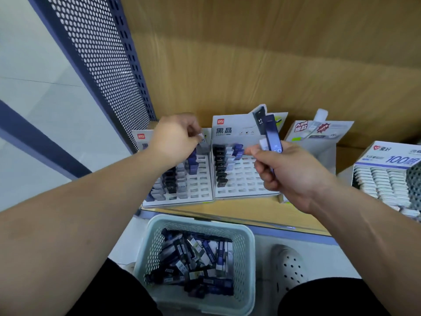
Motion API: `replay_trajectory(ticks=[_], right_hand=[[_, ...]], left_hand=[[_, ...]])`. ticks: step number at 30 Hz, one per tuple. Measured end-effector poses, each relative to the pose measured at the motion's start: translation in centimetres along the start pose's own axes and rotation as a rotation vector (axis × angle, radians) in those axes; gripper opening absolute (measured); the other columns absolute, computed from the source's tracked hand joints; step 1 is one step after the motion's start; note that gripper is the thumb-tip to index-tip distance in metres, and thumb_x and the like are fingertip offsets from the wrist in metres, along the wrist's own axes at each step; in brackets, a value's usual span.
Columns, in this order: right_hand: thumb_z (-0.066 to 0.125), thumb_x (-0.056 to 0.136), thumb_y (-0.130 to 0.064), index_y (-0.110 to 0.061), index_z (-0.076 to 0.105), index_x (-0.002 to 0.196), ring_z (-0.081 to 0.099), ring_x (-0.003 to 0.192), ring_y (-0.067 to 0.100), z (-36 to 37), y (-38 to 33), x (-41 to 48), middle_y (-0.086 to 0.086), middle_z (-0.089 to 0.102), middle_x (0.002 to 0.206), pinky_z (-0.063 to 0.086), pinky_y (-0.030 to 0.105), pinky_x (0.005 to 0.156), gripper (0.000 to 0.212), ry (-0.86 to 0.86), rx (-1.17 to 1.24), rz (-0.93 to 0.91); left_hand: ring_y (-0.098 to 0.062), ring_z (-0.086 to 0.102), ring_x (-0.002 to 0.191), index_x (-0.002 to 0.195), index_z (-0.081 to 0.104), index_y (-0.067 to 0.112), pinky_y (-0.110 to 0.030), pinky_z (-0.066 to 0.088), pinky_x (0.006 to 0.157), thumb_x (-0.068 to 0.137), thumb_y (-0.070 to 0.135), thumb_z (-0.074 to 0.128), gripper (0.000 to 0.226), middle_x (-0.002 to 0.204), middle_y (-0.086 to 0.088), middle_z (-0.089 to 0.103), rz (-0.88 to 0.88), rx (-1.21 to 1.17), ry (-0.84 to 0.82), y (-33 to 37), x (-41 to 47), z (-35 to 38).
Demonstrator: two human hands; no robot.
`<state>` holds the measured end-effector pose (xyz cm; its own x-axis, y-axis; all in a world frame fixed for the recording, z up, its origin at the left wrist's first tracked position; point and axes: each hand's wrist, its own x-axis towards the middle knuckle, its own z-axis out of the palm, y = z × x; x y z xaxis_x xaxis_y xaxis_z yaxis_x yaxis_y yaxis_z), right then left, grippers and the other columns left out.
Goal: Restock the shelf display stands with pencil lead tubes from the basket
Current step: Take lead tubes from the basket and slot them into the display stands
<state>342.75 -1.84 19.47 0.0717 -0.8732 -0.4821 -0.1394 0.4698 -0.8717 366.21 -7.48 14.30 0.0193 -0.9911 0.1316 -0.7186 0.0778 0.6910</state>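
Perforated metal panel (98, 65) at the far left closes off the end of a wooden shelf (250, 213). Just right of it, the person's left hand (175, 140) hangs over the left display stand (200, 192), with its fingertips pinching a pale tube (203, 139) near the stand's top right corner. The view is blurred there, so I cannot tell whether the tube is already in a slot. This stand's left columns hold dark and blue tubes.

Below the shelf edge, a pale green basket (248, 236) sits on the floor between the person's knees, with a loose heap of lead tubes (196, 258) inside.

The middle display stand (246, 179) touches the first and is filled only along its left side. In front of it, the right hand (287, 169) is curled around a few blue tubes (273, 135) held upright.

A white clog (289, 265) shows on the floor. Further right stand a third display stand (319, 133) and a box of white items (387, 174).
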Motion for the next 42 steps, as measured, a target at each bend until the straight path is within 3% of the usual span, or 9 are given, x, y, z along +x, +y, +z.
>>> replay_trajectory(ticks=[6, 13, 20, 25, 29, 35, 39, 42], right_hand=[[0.064, 0.099, -0.021, 0.006, 0.063, 0.118, 0.033, 0.052, 0.012, -1.5, 0.2, -0.2, 0.0, 0.047, 0.061, 0.027, 0.023, 0.045, 0.033, -0.024, -0.008, -0.01], [0.065, 0.098, -0.02, 0.006, 0.062, 0.117, 0.032, 0.051, 0.011, -2.1, 0.3, 0.0, 0.001, 0.045, 0.062, 0.025, 0.023, 0.046, 0.033, -0.018, 0.012, -0.017], [0.065, 0.098, -0.023, 0.0, 0.066, 0.114, 0.031, 0.052, 0.012, -0.5, 0.8, 0.2, -0.001, 0.047, 0.06, 0.025, 0.022, 0.045, 0.028, -0.047, -0.006, -0.004], [0.066, 0.098, -0.023, -0.003, 0.069, 0.113, 0.032, 0.052, 0.012, -0.5, 0.9, 0.2, -0.001, 0.047, 0.062, 0.027, 0.023, 0.045, 0.025, -0.05, -0.014, 0.002], [0.065, 0.099, -0.022, -0.004, 0.069, 0.112, 0.032, 0.052, 0.011, -0.7, 0.8, 0.3, 0.001, 0.047, 0.063, 0.027, 0.022, 0.045, 0.022, -0.045, -0.014, 0.0], [0.067, 0.098, -0.024, 0.0, 0.066, 0.115, 0.032, 0.052, 0.011, -0.8, 0.9, 0.3, 0.001, 0.048, 0.064, 0.027, 0.022, 0.045, 0.03, -0.069, -0.007, 0.022], [0.062, 0.097, -0.012, -0.013, 0.072, 0.106, 0.034, 0.052, 0.012, -0.6, 0.6, 0.1, 0.001, 0.049, 0.065, 0.027, 0.021, 0.045, 0.013, -0.155, 0.042, 0.071], [0.057, 0.094, -0.002, -0.008, 0.07, 0.111, 0.036, 0.053, 0.012, -0.2, 0.3, -0.1, 0.002, 0.052, 0.066, 0.025, 0.02, 0.043, 0.022, -0.196, 0.071, 0.081]], left_hand=[[-0.016, 0.067, 0.078, 0.066, 0.058, 0.035, -0.035, 0.059, 0.075, 0.082, 0.014, 0.075, 0.031, 0.079, 0.01, 0.068, -0.042, 0.08, 0.0, 0.4, 1.0, 0.1], [-0.021, 0.066, 0.082, 0.084, 0.072, 0.016, -0.035, 0.056, 0.076, 0.086, 0.013, 0.072, 0.003, 0.086, 0.002, 0.071, 0.016, 0.206, -0.13, -0.1, 0.9, 0.9], [-0.028, 0.061, 0.075, 0.086, 0.068, 0.019, -0.04, 0.055, 0.067, 0.086, 0.012, 0.068, 0.007, 0.083, -0.005, 0.07, 0.087, 0.357, -0.142, -1.5, 0.5, 2.1], [-0.028, 0.063, 0.085, 0.09, 0.075, 0.019, -0.04, 0.055, 0.074, 0.086, 0.012, 0.064, 0.014, 0.091, -0.006, 0.073, 0.099, 0.379, -0.14, -1.7, 0.5, 2.4], [-0.03, 0.054, 0.092, 0.078, 0.076, 0.017, -0.039, 0.053, 0.068, 0.086, 0.009, 0.058, 0.021, 0.078, -0.006, 0.067, 0.156, 0.471, -0.129, -1.7, 0.3, 2.6], [-0.031, 0.059, 0.08, 0.091, 0.073, 0.018, -0.031, 0.04, 0.059, 0.093, 0.016, 0.052, 0.021, 0.102, -0.008, 0.055, 0.11, 0.65, -0.235, -1.0, 0.3, 3.5], [-0.03, 0.059, 0.08, 0.083, 0.067, 0.014, -0.033, 0.045, 0.063, 0.093, 0.021, 0.048, 0.022, 0.083, -0.006, 0.06, 0.124, 0.478, -0.213, 1.1, -0.3, 2.8], [-0.02, 0.053, 0.063, 0.088, 0.071, 0.017, -0.031, 0.045, 0.058, 0.098, 0.031, 0.053, 0.025, 0.071, -0.001, 0.063, -0.039, -0.079, -0.262, 4.6, -1.4, 2.3]])
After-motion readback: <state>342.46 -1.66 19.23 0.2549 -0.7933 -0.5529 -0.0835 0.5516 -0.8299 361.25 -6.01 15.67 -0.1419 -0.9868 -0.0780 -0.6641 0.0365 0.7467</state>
